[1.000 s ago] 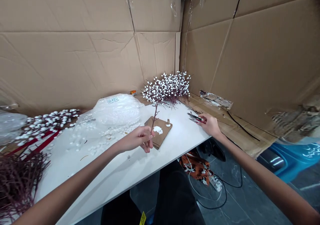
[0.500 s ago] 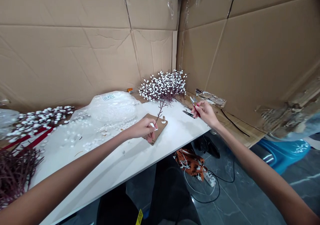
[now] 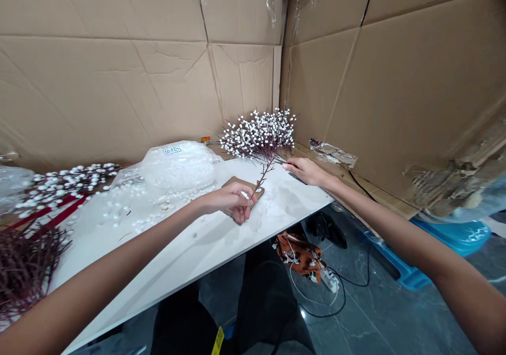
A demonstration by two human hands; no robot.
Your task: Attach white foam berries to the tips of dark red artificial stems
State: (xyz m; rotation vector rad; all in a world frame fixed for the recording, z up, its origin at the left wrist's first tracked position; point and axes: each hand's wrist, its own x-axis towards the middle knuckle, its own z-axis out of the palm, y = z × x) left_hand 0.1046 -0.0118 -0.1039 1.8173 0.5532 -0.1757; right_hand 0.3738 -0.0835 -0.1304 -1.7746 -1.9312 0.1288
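White-berry branch [image 3: 263, 179] in left hand [image 3: 231, 202] (right hand [image 3: 308, 171] just beside)

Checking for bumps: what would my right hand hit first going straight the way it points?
Probably the thin reddish stem in the left hand, just past the right hand's fingertips; depth is unclear, so the white-berried branches behind could come first.

Looks like a makeshift craft workshop: cardboard [image 3: 118, 91] lining the walls, berry sprigs [image 3: 256, 134] on a white surface [image 3: 177, 255], tile floor [image 3: 367, 318].
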